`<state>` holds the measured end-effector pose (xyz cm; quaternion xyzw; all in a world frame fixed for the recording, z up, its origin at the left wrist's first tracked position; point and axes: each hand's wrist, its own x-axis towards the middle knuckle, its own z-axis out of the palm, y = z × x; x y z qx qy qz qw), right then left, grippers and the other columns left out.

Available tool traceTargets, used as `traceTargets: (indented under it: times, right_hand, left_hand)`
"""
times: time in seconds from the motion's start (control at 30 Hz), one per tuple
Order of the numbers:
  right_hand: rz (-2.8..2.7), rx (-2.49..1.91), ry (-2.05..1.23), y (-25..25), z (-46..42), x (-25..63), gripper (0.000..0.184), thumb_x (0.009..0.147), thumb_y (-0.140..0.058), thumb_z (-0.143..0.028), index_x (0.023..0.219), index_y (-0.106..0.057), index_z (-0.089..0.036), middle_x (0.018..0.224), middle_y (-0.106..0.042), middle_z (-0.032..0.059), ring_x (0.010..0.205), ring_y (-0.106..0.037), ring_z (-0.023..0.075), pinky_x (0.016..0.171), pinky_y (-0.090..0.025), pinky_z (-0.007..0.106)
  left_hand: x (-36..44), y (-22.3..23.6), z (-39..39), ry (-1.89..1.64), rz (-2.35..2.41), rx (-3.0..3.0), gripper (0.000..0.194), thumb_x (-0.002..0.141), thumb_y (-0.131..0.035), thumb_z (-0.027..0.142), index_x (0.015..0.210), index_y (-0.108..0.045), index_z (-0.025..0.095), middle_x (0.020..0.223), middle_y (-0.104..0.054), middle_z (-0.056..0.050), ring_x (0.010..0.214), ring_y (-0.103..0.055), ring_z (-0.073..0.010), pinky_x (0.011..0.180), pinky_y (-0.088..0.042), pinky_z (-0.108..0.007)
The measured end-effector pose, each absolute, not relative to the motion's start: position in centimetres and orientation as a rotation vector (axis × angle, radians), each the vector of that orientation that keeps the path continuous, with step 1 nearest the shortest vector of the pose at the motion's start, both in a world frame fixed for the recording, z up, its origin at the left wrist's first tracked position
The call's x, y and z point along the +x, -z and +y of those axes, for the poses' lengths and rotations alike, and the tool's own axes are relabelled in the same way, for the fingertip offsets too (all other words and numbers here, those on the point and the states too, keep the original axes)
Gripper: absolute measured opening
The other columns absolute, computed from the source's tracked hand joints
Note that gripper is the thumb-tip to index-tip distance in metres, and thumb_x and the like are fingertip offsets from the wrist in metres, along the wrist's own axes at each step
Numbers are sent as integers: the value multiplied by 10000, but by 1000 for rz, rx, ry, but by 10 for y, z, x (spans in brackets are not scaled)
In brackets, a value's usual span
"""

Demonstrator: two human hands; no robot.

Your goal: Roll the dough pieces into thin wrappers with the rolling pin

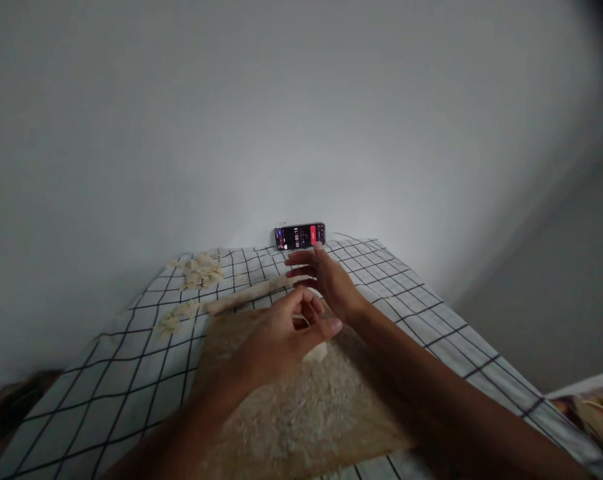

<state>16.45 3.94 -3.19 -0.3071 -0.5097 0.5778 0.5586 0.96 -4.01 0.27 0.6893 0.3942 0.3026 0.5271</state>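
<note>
My left hand (298, 327) hovers over the floured wooden board (301, 413), fingers loosely curled and thumb apart from them. I see nothing held in it. Just below its thumb, a small pale piece of dough (315, 353) shows, partly covered by the hand. Farther forward, my right hand (331, 277) is open with its fingers spread, empty, above the far edge of the board. Near its fingertips lies the end of a flour-dusted rolling pin (251, 294), which rests slantwise behind the board.
Two groups of flat dough pieces, one farther back (201, 270) and one nearer (178, 317), lie on the checked tablecloth (141, 347) at the left. A phone (301, 237) showing a running timer leans against the white wall (301, 120).
</note>
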Motion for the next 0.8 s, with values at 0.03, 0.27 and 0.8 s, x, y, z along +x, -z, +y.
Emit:
traceTargets:
  times: [0.03,0.27,0.8]
  right_hand:
    - [-1205,-724,-1356,31,40,165,743,992,-585,-896,1124,-817,-202,1244,-803,133,1070,-743,275,911,-605,415]
    - [-1166,-710,-1344,30,46,162,671,1044,-565,-818,1109,-806,-195,1206,-809,126,967,-760,242,842,-601,374]
    - [-1039,-766,-1260,28,67,183,606,1128,-476,-686,1040,-782,-170,1211,-820,142,872,-758,202,739,-576,305]
  left_hand:
    - [10,2,-36,-738,944,1650,351,858,-776,503,982,-574,244,874,-619,19,759,-612,-163,698,-479,-281]
    - [11,26,-27,-701,1063,1960,177,950,-690,409,1009,-657,245,835,-694,4,752,-635,-193,690,-464,-312]
    - [-20,-3,-57,-655,1329,2305,279,776,-869,320,1012,-746,236,1096,-748,-44,939,-695,-232,859,-583,-354]
